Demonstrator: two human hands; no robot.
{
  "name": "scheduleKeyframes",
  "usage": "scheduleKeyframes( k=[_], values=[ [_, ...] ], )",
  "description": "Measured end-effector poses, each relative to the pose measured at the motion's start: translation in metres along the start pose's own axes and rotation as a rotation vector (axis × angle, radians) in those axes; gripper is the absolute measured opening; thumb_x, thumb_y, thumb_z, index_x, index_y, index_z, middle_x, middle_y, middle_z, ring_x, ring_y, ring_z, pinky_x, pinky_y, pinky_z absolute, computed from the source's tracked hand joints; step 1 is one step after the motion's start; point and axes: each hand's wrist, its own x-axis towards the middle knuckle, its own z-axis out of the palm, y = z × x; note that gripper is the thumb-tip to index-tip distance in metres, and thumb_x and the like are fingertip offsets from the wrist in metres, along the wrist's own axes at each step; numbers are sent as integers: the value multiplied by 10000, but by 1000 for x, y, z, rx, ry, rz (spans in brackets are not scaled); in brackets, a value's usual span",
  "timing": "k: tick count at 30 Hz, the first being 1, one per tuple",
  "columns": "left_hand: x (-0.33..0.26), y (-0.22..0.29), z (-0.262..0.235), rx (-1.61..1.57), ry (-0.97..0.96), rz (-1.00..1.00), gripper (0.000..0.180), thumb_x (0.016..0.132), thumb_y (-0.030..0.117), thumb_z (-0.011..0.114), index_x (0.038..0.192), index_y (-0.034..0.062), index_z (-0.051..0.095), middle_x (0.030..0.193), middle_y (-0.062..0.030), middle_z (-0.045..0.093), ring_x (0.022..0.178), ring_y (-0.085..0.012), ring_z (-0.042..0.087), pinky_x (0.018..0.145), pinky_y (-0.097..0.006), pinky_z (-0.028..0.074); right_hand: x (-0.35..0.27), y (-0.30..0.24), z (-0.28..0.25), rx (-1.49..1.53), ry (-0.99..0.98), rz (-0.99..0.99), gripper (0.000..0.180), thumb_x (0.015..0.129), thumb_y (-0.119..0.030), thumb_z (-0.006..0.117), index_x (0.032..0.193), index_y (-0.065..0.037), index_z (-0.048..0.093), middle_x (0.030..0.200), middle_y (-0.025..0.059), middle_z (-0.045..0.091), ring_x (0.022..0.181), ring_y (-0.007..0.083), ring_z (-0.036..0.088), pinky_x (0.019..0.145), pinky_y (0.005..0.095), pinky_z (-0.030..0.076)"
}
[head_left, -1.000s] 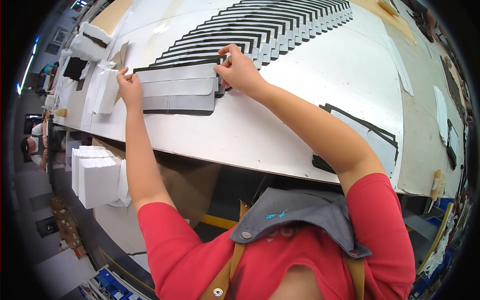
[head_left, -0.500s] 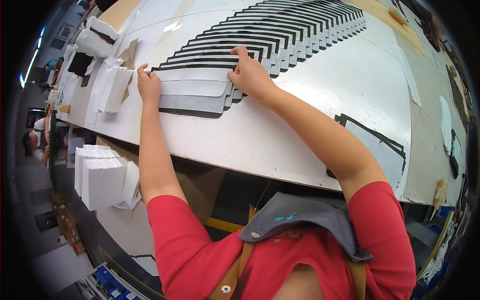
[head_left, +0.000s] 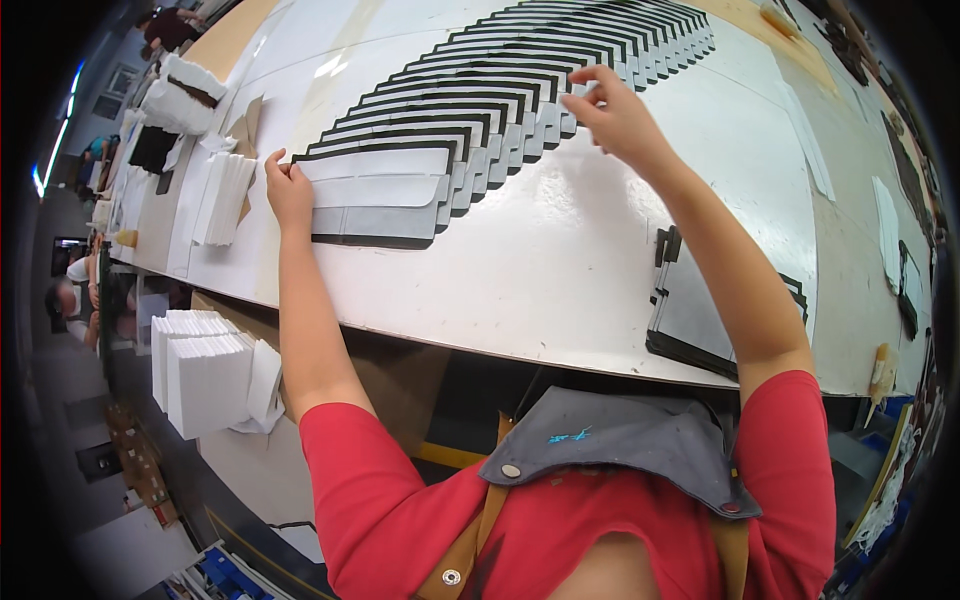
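Note:
A long row of overlapping grey-and-black flat card pieces (head_left: 500,110) runs diagonally across the white table (head_left: 560,270). My left hand (head_left: 289,190) rests on the left end of the nearest piece (head_left: 375,200), fingers curled on its edge. My right hand (head_left: 618,115) hovers over the middle of the row with fingers apart, touching or just above the pieces. It holds nothing that I can see.
A stack of dark flat pieces (head_left: 700,320) lies by my right forearm near the table's front edge. White card stacks (head_left: 225,195) stand left of the row, and more white stacks (head_left: 205,370) sit below the table. Loose strips (head_left: 805,140) lie at right.
My right hand has lifted off the nearest piece and moved up and right along the row. My left hand stays at the left end of the nearest piece.

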Motion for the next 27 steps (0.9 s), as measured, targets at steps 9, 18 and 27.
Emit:
scheduleKeyframes(
  k=[9,18,27],
  values=[
    [23,-53,6,243,98,157,329,815,129,516,1127,28,536,1022,-196,568,991,-337,502,900,-435,369,-67,58,-148,-217,211,237,280,857,-248,555,1042,-38,560,767,24,554,583,109,506,582,261,446],
    [-5,112,20,-13,36,366,324,853,86,525,1167,10,524,1143,-144,530,1046,-292,472,930,-381,363,-115,181,-294,-790,556,223,254,844,-200,519,1001,-25,613,983,121,617,867,282,594,771,359,475],
    [-100,331,54,-283,-323,702,289,847,85,545,1132,48,523,1162,-124,507,1122,-279,432,963,-381,297,-78,170,-284,-1064,393,362,223,839,-190,525,938,-4,599,1002,139,614,1012,281,551,820,406,485]
  ],
)
